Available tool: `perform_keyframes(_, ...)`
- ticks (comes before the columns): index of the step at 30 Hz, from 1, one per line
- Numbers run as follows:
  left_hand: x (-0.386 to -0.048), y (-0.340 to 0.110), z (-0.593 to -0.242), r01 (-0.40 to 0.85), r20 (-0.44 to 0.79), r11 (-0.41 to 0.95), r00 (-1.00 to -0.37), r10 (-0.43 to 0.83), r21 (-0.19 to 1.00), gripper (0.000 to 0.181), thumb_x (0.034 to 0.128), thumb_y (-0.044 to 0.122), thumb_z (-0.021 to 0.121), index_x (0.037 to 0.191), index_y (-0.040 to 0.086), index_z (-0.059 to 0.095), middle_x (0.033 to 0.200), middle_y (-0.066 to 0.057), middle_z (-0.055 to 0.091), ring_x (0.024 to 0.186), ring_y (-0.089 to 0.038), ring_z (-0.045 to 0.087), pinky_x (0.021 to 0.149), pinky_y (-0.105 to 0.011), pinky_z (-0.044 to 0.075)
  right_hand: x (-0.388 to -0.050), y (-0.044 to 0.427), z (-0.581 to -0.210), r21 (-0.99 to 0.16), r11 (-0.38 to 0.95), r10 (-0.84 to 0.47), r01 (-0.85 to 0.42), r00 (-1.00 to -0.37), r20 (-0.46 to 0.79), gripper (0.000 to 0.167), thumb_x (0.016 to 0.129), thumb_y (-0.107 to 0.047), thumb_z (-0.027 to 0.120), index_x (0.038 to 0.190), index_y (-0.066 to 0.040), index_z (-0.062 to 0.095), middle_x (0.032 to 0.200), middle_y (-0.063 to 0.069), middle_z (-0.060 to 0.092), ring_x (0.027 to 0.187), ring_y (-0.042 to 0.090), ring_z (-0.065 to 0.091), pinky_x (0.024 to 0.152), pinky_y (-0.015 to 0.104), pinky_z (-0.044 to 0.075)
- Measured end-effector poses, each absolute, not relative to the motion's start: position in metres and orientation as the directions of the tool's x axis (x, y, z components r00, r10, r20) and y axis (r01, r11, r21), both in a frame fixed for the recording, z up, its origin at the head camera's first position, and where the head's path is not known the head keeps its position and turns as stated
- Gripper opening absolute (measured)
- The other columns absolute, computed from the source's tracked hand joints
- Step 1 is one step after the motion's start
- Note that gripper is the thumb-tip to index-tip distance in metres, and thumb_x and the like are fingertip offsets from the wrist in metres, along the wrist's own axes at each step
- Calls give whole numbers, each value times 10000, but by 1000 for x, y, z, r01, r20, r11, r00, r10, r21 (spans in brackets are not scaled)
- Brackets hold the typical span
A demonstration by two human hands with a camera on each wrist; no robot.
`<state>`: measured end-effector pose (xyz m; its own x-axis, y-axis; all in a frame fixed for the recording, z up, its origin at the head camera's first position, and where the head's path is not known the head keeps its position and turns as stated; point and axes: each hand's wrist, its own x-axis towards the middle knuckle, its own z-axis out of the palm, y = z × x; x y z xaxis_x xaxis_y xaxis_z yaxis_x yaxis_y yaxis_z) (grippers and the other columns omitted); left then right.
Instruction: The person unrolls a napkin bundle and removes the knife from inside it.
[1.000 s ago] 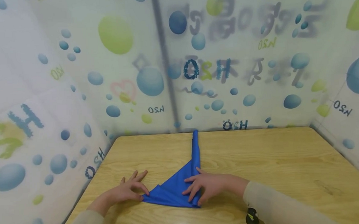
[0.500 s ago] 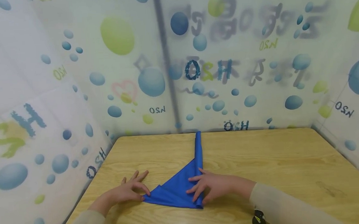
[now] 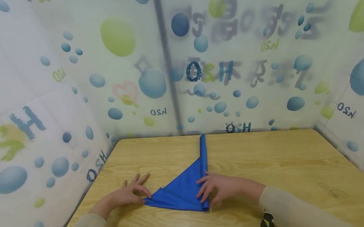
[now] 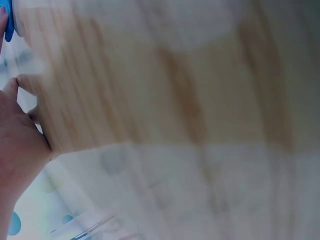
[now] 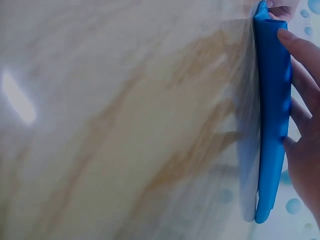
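A smooth blue cloth [image 3: 183,192] lies on the table, its left part a flat triangle. Along its right side runs a long tight roll [image 3: 203,150], reaching to the far edge. My left hand [image 3: 127,194] pinches the triangle's left corner between thumb and index finger, with the other fingers spread. My right hand [image 3: 221,190] rests loosely fingered on the near part of the roll, thumb to its right. In the right wrist view, the blue roll [image 5: 274,105] stands along the fingers. Only part of the left hand [image 4: 15,135] shows in the left wrist view.
The wooden table [image 3: 280,163] meets a pale wall sheet [image 3: 243,48] printed with blue and green bubbles and mirrored lettering. More patterned sheet stands at the left and right. A dark wrist strap [image 3: 267,222] hangs by the right sleeve [image 3: 295,210].
My right hand and the roll have shifted a little to the right, and the flat triangle has widened. The left hand stays at its corner.
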<state>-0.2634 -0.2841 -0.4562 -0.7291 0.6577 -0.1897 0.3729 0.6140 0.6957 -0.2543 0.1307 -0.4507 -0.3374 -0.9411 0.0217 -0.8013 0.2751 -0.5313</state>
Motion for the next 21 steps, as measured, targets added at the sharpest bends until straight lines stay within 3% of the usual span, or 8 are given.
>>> perform_keyframes(5, -264, -284, -455, 365, -193, 613, -730, 655, 701, 121, 850, 273, 714, 966, 296, 736, 1595, -236, 89, 1382, -521, -198, 920, -750, -225, -253, 134, -450, -560, 288, -933, -777, -360, 20, 199, 895, -210, 713, 1085, -172, 759, 1191, -147, 645, 1320, 230, 432, 1100, 658, 143)
perform_keyframes(11, -263, -284, -454, 352, -193, 605, -732, 654, 714, 120, 850, 265, 713, 966, 281, 738, 1595, -241, 81, 1380, -518, -208, 918, -746, -232, -251, 134, -448, -572, 272, -933, -774, -357, 40, 179, 881, -192, 722, 1055, -172, 757, 1135, -155, 646, 1305, 211, 448, 1088, 690, 89)
perform_keyframes(21, -262, -284, -454, 351, -193, 595, -724, 662, 723, 121, 853, 261, 711, 970, 270, 741, 1589, -256, 81, 1375, -526, -209, 910, -751, -232, -252, 130, -447, -635, 280, -935, -720, -354, -12, 171, 880, -127, 703, 1047, -150, 732, 1191, -157, 653, 1289, 114, 479, 1095, 680, 21)
